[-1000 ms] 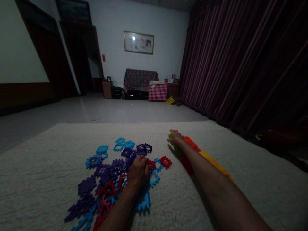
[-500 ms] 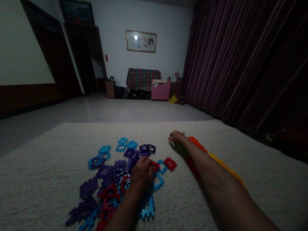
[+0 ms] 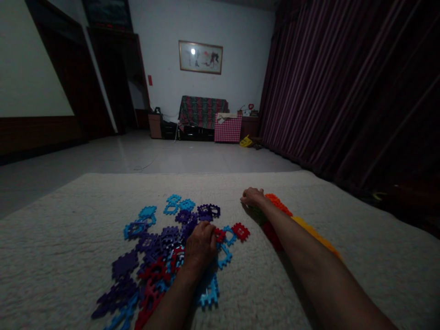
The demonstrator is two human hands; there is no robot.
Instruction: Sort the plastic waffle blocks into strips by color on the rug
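My left hand (image 3: 201,243) lies over a loose pile of toothed plastic interlocking pieces, its fingers curled downward. Whatever those fingertips grip is hidden beneath the hand. Around it are purple pieces (image 3: 168,238), red pieces (image 3: 156,270) and light blue pieces (image 3: 208,293). A red square piece (image 3: 240,232) sits just right of the pile. My right hand (image 3: 252,197) rests low at the far end of a coloured group, its fingers stretched leftward and holding nothing that I can see. Beside that wrist are green pieces (image 3: 257,214) and orange pieces (image 3: 277,204); yellow pieces (image 3: 314,234) show behind the forearm.
Everything lies on a pale textured blanket (image 3: 103,192). Beyond its edge is a tiled floor (image 3: 192,158) with a thin cable. A cloth-covered stand (image 3: 202,112) and a checkered box (image 3: 228,128) are against the far wall. Dark purple curtains (image 3: 309,82) hang on the right.
The view has shifted slightly, so the pile and the coloured group appear a little further left and higher. Both hands keep nearly the same places and poses.
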